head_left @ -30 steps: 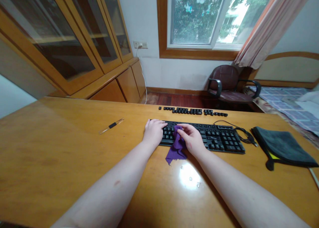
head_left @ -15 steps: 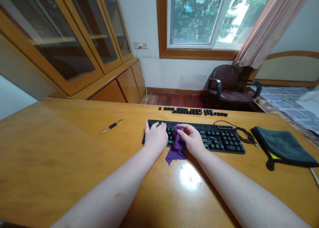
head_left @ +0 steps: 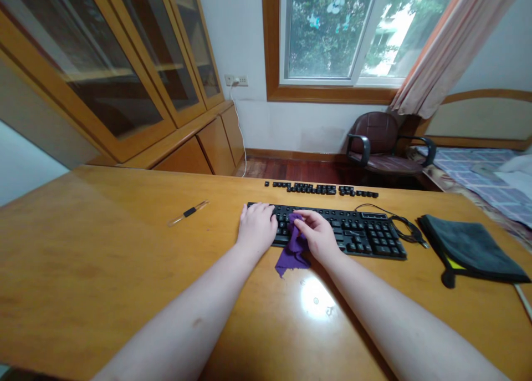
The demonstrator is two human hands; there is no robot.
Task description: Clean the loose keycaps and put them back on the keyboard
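Note:
A black keyboard [head_left: 374,238] lies across the desk, with some key positions along its upper rows bare of caps. My left hand [head_left: 257,225] rests over the keyboard's left end, fingers stretched out and holding nothing. Pinched between the thumb and fingers of my right hand [head_left: 319,234] is a purple cloth [head_left: 293,253]. Its upper part touches the keys near the middle of the keyboard, while its ragged lower end hangs over the front edge onto the desk.
Loose black keycaps [head_left: 311,188] stand in rows along the far desk edge. A clear tool with a black grip [head_left: 189,211] lies to the left. On the right are the coiled cable [head_left: 409,231] and a folded grey cloth [head_left: 474,248]. Beyond the desk [head_left: 103,270] stands a chair [head_left: 376,142].
My left hand has shifted slightly, its fingers a little closer together. The right hand keeps its pinch on the purple cloth, almost unmoved. The whole view has tilted a little.

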